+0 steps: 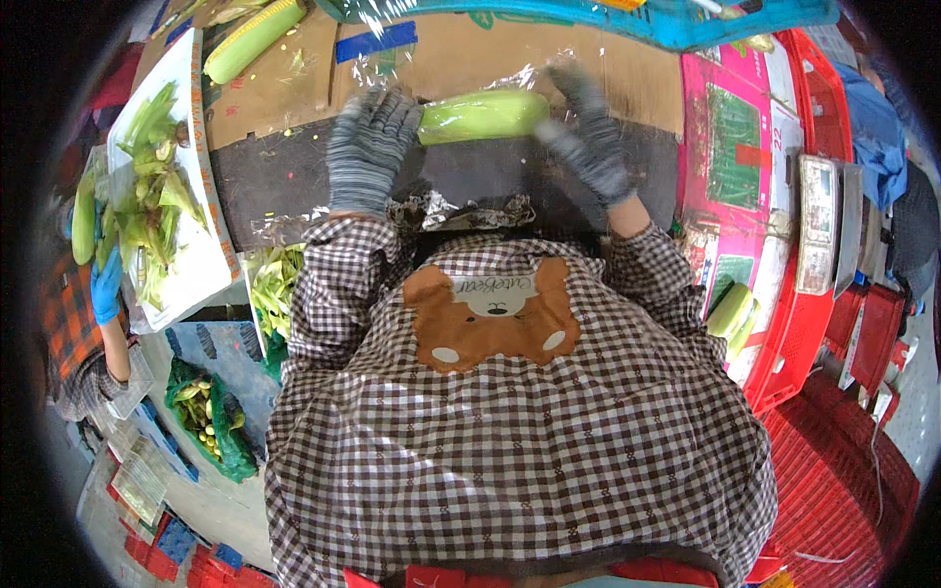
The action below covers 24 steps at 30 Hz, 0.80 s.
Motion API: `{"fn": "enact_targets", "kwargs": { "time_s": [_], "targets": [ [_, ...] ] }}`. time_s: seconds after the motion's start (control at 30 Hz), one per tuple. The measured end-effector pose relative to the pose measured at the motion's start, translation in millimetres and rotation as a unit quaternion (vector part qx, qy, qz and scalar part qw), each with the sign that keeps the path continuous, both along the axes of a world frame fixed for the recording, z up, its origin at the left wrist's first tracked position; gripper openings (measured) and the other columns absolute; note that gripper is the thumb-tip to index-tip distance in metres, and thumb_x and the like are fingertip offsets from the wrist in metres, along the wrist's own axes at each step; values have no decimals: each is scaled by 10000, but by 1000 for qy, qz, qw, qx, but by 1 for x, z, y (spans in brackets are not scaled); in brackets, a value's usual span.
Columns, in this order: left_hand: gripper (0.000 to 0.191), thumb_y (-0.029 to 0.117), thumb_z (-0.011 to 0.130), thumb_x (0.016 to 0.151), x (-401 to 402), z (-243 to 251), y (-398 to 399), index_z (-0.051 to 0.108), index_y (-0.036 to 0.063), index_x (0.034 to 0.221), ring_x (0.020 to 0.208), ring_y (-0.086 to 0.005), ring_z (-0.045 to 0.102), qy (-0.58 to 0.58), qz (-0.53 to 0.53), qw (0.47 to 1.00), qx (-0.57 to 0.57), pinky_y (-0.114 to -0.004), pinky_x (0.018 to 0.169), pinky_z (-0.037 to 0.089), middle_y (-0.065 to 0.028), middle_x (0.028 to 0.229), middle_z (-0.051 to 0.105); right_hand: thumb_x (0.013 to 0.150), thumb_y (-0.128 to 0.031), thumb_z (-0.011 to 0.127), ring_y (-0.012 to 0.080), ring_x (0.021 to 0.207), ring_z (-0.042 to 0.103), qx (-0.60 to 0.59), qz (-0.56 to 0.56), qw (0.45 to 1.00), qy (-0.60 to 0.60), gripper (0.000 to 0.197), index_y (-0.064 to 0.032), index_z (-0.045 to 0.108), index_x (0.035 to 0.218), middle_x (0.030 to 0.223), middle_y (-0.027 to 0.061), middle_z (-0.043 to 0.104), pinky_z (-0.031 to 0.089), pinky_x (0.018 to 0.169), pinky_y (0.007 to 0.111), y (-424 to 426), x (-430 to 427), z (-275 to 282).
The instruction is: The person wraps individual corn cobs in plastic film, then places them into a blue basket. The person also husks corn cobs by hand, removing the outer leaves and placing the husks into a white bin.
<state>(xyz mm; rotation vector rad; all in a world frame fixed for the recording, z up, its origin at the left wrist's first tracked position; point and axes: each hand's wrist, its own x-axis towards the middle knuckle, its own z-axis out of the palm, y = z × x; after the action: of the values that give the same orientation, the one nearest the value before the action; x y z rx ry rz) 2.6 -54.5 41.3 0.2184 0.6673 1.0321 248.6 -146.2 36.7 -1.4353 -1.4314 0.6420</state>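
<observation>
A green husked ear of corn [481, 117] lies crosswise on the dark front part of the cardboard-covered table [272, 176]. My left hand [371, 147], in a grey striped knit glove, touches or nearly touches its left end. At its right end is my right hand [592, 136], gloved alike, thumb and fingers apart and blurred; contact there is unclear. Clear plastic film [507, 77] glints behind the corn, between the hands. Another ear [253, 40] with some kernels bared rests at the back left.
A foam box [220, 220] with stripped husks stands at left, beside a co-worker's blue-gloved hand [106, 287]. A blue plastic crate [573, 18] borders the back. At right are pink cartons [735, 140], a scale [816, 220] and a red crate [783, 353].
</observation>
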Motion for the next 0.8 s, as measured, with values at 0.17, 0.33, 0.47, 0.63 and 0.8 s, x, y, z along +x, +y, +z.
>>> {"fn": "enact_targets", "kwargs": {
  "time_s": [0.17,0.33,0.47,0.63,0.8],
  "targets": [
    [339,245,531,819,28,23,-12,518,14,1067,1011,-285,500,543,-110,758,344,-385,892,400,-164,1069,528,582,-514,656,263,1118,391,-160,51,853,-494,790,-83,424,1202,1157,107,463,256,936,440,24,-14,12],
    [482,343,563,748,60,7,-31,499,54,1128,1033,-331,458,614,-122,430,650,-429,932,316,-174,1113,500,598,-495,637,292,1045,416,-106,40,878,-465,699,-83,468,1137,1094,130,479,272,904,476,12,-19,-14],
    [536,434,485,763,52,-14,-47,493,41,1128,1034,-309,451,601,-236,391,656,-423,907,327,-161,1107,498,599,-519,628,319,1010,425,69,-4,878,-474,672,-66,469,1070,1040,141,488,283,882,483,-22,-27,-25],
    [421,328,502,746,53,-15,-60,537,43,1054,906,-278,494,587,-231,444,637,-388,826,373,-124,1024,537,640,-480,620,347,1043,415,-237,192,811,-499,633,-85,462,1108,1112,141,470,322,876,480,-12,-26,46],
    [321,313,469,813,65,-15,-52,557,78,1013,921,-236,501,582,-279,434,629,-396,833,369,-129,1032,523,730,-291,597,317,928,501,-40,298,865,-401,421,-61,501,1068,1003,145,529,397,811,417,90,-88,94]
  ]
}}
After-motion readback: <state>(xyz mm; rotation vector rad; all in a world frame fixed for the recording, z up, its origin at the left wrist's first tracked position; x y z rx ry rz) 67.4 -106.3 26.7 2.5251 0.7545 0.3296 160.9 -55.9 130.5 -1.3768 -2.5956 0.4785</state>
